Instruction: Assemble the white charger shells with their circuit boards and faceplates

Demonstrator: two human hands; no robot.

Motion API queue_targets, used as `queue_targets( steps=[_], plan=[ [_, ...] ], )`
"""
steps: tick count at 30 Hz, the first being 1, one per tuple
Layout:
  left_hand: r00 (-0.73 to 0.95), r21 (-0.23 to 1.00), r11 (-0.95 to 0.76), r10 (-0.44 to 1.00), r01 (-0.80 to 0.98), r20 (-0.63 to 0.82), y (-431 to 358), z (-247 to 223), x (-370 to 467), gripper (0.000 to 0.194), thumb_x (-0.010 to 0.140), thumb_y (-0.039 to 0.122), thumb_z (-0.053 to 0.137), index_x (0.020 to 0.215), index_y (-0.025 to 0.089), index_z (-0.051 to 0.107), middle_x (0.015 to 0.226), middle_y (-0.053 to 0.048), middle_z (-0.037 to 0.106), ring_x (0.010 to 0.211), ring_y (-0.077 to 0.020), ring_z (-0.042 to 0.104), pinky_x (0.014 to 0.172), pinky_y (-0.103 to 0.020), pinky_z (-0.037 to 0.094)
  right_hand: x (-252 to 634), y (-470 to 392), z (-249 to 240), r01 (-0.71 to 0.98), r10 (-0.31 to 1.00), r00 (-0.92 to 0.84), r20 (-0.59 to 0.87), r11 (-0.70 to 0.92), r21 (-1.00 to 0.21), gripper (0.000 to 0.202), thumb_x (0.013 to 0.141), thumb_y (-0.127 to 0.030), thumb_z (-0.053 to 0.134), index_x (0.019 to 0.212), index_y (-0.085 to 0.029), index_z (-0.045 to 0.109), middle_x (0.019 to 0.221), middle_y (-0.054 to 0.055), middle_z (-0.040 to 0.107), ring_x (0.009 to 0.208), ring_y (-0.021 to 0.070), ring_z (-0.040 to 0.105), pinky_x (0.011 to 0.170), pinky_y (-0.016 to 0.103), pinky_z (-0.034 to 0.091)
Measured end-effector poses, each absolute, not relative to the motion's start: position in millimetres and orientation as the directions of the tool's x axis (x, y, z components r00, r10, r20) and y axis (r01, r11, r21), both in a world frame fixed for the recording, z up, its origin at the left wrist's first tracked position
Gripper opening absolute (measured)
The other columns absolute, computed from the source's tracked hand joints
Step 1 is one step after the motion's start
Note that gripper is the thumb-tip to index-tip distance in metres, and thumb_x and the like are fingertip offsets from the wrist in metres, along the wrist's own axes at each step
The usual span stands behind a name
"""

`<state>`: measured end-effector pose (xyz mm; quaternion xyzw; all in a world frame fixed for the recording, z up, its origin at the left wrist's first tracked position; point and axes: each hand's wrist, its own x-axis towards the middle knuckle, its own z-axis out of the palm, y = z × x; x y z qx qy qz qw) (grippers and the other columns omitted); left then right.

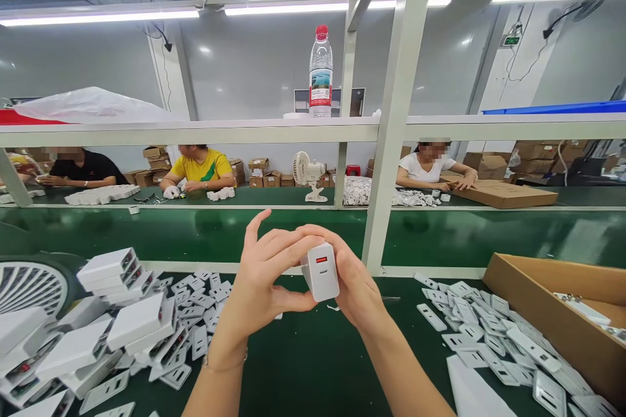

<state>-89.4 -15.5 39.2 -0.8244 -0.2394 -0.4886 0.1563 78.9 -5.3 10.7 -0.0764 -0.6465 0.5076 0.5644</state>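
Note:
A white charger [323, 281] with a red USB port and a smaller slot below it is held up above the green table, its port face turned toward me. My left hand [274, 264] pinches it from the left between thumb and fingers, with the little finger raised. My right hand [355, 280] wraps round its right side and back. Open-ended white charger housings [139, 319] are heaped at the left. Loose white face plates [200, 303] lie beside them, and more face plates [479, 322] are spread on the right.
A cardboard box [548, 300] with white parts stands at the right. At the far left is a round slatted fan [29, 287]. A metal post [391, 143] rises behind my hands, and a shelf above holds a water bottle [321, 78]. Three people sit across the green conveyor [195, 231].

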Motion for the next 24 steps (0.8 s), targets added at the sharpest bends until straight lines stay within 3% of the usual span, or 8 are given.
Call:
queue_targets(
  steps=[7, 17, 19, 22, 24],
  plan=[
    [0.439, -0.011, -0.861, 0.248, 0.508, 0.863, -14.8, 39.1, -90.1, 0.045, 0.089, 0.018, 0.072, 0.131, 0.029, 0.059, 0.112, 0.001, 0.076, 0.102, -0.0198, 0.071, 0.128, -0.058, 0.021, 86.3, -3.2, 10.1, -0.347, 0.607, -0.306, 0.734, 0.647, -0.679, 0.033, 0.110, -0.046, 0.046, 0.135, -0.037, 0.065, 0.144, 0.002, 0.058, 0.137, 0.0259, 0.051, 0.121, 0.044, 0.037],
    [0.441, -0.019, -0.864, 0.238, 0.503, 0.865, -11.3, 38.4, -89.9, 0.045, 0.091, 0.019, 0.072, 0.132, 0.028, 0.059, 0.115, -0.001, 0.075, 0.105, -0.0213, 0.072, 0.126, -0.058, 0.028, 85.8, -10.8, 12.8, -0.185, 0.564, -0.224, 0.795, 0.776, -0.603, 0.036, 0.112, -0.042, 0.039, 0.140, -0.032, 0.061, 0.143, 0.005, 0.059, 0.138, 0.0245, 0.050, 0.120, 0.042, 0.039],
    [0.451, -0.038, -0.863, 0.225, 0.504, 0.864, -12.2, 37.9, -91.6, 0.046, 0.091, 0.020, 0.074, 0.134, 0.028, 0.058, 0.121, -0.004, 0.075, 0.108, -0.0236, 0.072, 0.126, -0.059, 0.028, 88.7, -9.6, 13.7, -0.234, 0.584, -0.239, 0.776, 0.741, -0.630, 0.040, 0.111, -0.045, 0.042, 0.148, -0.034, 0.053, 0.151, 0.005, 0.053, 0.140, 0.0246, 0.049, 0.117, 0.042, 0.043],
    [0.427, -0.007, -0.907, 0.192, 0.422, 0.884, -14.3, 34.8, -90.1, 0.052, 0.089, 0.017, 0.076, 0.137, 0.026, 0.057, 0.132, -0.009, 0.070, 0.115, -0.0278, 0.071, 0.126, -0.064, 0.027, 97.3, -1.6, 15.4, -0.379, 0.638, -0.284, 0.715, 0.611, -0.695, 0.055, 0.107, -0.056, 0.049, 0.158, -0.041, 0.034, 0.167, 0.003, 0.031, 0.145, 0.0242, 0.044, 0.109, 0.038, 0.050],
    [0.390, 0.057, -0.951, 0.179, 0.305, 0.903, -15.2, 32.1, -83.0, 0.057, 0.089, 0.013, 0.074, 0.141, 0.028, 0.056, 0.136, -0.008, 0.068, 0.121, -0.0300, 0.068, 0.126, -0.066, 0.028, 106.1, 5.7, 16.1, -0.429, 0.664, -0.334, 0.669, 0.524, -0.735, 0.068, 0.098, -0.062, 0.062, 0.157, -0.039, 0.036, 0.164, 0.005, 0.036, 0.140, 0.0244, 0.050, 0.101, 0.034, 0.054]
  ],
)
